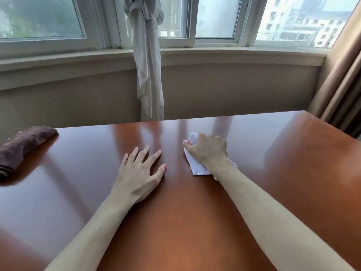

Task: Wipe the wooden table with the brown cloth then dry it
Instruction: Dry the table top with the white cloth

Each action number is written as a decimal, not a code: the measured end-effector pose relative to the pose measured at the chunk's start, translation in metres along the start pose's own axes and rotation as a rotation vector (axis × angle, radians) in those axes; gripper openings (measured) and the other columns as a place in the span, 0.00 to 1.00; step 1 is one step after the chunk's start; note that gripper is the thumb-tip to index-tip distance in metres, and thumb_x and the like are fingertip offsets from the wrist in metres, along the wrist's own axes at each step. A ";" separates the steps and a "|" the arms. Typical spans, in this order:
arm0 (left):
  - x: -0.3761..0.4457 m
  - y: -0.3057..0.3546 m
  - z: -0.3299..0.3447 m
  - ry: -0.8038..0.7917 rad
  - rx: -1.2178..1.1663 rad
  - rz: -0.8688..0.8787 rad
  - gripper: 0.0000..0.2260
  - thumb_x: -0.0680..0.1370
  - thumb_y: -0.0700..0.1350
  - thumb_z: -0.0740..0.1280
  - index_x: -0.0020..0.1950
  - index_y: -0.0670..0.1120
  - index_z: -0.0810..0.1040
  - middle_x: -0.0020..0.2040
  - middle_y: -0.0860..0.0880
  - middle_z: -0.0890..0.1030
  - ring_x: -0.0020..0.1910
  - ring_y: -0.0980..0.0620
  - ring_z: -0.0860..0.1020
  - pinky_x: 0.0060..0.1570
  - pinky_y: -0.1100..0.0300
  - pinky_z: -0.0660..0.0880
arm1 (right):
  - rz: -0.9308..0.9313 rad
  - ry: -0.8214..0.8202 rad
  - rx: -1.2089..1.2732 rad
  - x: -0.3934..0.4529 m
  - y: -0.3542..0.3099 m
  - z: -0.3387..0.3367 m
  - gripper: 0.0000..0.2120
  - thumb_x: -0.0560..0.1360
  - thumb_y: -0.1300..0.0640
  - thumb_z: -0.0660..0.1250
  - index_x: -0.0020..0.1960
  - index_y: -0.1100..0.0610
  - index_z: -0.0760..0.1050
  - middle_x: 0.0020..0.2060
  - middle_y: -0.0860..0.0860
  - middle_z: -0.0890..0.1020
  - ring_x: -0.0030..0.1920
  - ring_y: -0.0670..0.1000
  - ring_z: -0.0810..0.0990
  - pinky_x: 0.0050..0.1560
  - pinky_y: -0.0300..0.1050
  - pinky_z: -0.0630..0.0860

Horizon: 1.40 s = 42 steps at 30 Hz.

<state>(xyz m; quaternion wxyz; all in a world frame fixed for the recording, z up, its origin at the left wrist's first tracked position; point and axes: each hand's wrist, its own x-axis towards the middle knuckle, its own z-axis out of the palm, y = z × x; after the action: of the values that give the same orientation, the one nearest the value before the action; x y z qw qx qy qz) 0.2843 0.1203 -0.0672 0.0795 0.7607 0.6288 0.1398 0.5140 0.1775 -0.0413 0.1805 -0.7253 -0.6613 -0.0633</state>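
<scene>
Head view: the left hand [138,173] lies flat on the wooden bench [273,163], fingers spread, its grip holding nothing; the right hand [207,148] has its grip curled round a white tissue [195,167] pressed to the bench; the brown cloth [23,145] rests at the far left edge, well apart; bare surface stretches right toward the curtain [340,90].

brown cloth [21,147] cut off at left edge

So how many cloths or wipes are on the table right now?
2. A brown cloth lies bunched at the table's far left edge, untouched. A white tissue sits near the middle, gripped under the right hand. Nothing else seems hidden.
</scene>
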 end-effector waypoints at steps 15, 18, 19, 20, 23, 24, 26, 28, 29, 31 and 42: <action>0.004 0.002 -0.002 0.026 -0.011 -0.037 0.32 0.73 0.75 0.44 0.77 0.70 0.58 0.81 0.61 0.54 0.81 0.56 0.47 0.79 0.54 0.42 | 0.041 -0.056 -0.063 0.112 0.006 0.039 0.18 0.77 0.39 0.58 0.41 0.53 0.73 0.30 0.48 0.67 0.40 0.58 0.73 0.42 0.49 0.65; 0.007 0.002 -0.002 -0.007 -0.005 -0.035 0.30 0.76 0.73 0.48 0.78 0.69 0.58 0.82 0.59 0.54 0.81 0.54 0.47 0.78 0.53 0.43 | -0.009 -0.143 -0.037 0.062 0.002 0.015 0.17 0.78 0.39 0.57 0.45 0.50 0.76 0.36 0.49 0.73 0.44 0.57 0.75 0.44 0.49 0.64; 0.007 0.002 -0.002 -0.016 -0.005 -0.034 0.29 0.77 0.72 0.49 0.78 0.68 0.58 0.82 0.58 0.54 0.81 0.53 0.48 0.79 0.52 0.43 | -0.038 -0.185 -0.044 0.044 0.001 0.005 0.16 0.79 0.39 0.56 0.46 0.48 0.76 0.39 0.49 0.76 0.45 0.58 0.76 0.44 0.49 0.65; 0.005 0.003 -0.003 -0.026 -0.005 -0.032 0.29 0.77 0.72 0.50 0.78 0.68 0.59 0.82 0.57 0.54 0.81 0.53 0.48 0.79 0.51 0.43 | -0.063 -0.219 -0.048 0.025 0.001 -0.005 0.16 0.80 0.39 0.56 0.47 0.47 0.76 0.42 0.50 0.78 0.46 0.58 0.77 0.45 0.50 0.65; 0.001 0.004 -0.005 -0.037 -0.001 -0.031 0.29 0.78 0.71 0.51 0.79 0.66 0.59 0.82 0.56 0.55 0.81 0.52 0.49 0.79 0.50 0.44 | -0.101 -0.254 -0.013 -0.030 0.002 -0.029 0.16 0.80 0.38 0.56 0.45 0.47 0.73 0.46 0.51 0.81 0.47 0.59 0.78 0.44 0.51 0.66; 0.001 0.004 -0.007 -0.039 0.002 -0.031 0.29 0.78 0.71 0.50 0.79 0.66 0.59 0.82 0.56 0.55 0.81 0.52 0.49 0.79 0.50 0.44 | -0.113 -0.240 -0.003 -0.048 0.002 -0.035 0.16 0.79 0.38 0.56 0.42 0.47 0.71 0.45 0.51 0.81 0.47 0.60 0.79 0.44 0.51 0.67; 0.001 0.005 -0.009 -0.044 0.012 -0.023 0.29 0.79 0.70 0.50 0.79 0.65 0.59 0.82 0.55 0.55 0.81 0.51 0.49 0.79 0.49 0.44 | -0.142 -0.141 0.029 -0.082 0.000 -0.042 0.18 0.78 0.37 0.59 0.37 0.48 0.65 0.41 0.52 0.81 0.43 0.60 0.81 0.41 0.49 0.66; 0.000 0.007 -0.009 -0.049 0.020 -0.025 0.29 0.79 0.70 0.50 0.80 0.65 0.58 0.83 0.54 0.54 0.81 0.50 0.49 0.79 0.49 0.45 | -0.166 -0.014 0.012 -0.110 -0.002 -0.042 0.19 0.77 0.37 0.62 0.37 0.48 0.63 0.34 0.51 0.79 0.36 0.59 0.82 0.37 0.48 0.64; 0.000 0.007 -0.009 -0.051 0.029 -0.022 0.29 0.79 0.70 0.50 0.80 0.65 0.58 0.83 0.54 0.54 0.81 0.50 0.49 0.79 0.48 0.45 | -0.165 0.019 -0.009 -0.118 -0.003 -0.042 0.19 0.76 0.36 0.61 0.39 0.50 0.64 0.33 0.50 0.79 0.35 0.59 0.82 0.36 0.47 0.63; 0.001 0.006 -0.007 -0.051 0.031 -0.019 0.29 0.79 0.70 0.50 0.80 0.64 0.57 0.83 0.53 0.54 0.82 0.49 0.49 0.79 0.48 0.45 | -0.163 0.029 -0.011 -0.116 -0.001 -0.040 0.21 0.76 0.34 0.60 0.40 0.51 0.65 0.34 0.50 0.80 0.37 0.59 0.82 0.37 0.48 0.64; 0.005 0.001 0.000 0.007 0.022 -0.016 0.30 0.77 0.72 0.47 0.79 0.67 0.57 0.82 0.56 0.55 0.81 0.52 0.50 0.79 0.51 0.46 | 0.057 -0.026 -0.018 0.087 0.013 0.027 0.16 0.75 0.40 0.58 0.39 0.52 0.69 0.37 0.52 0.73 0.42 0.59 0.73 0.43 0.50 0.64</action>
<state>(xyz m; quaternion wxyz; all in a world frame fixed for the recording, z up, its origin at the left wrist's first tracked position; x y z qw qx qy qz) 0.2861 0.1254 -0.0667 0.0700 0.7562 0.6365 0.1350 0.5328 0.2671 -0.0396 0.1674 -0.7463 -0.6419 -0.0546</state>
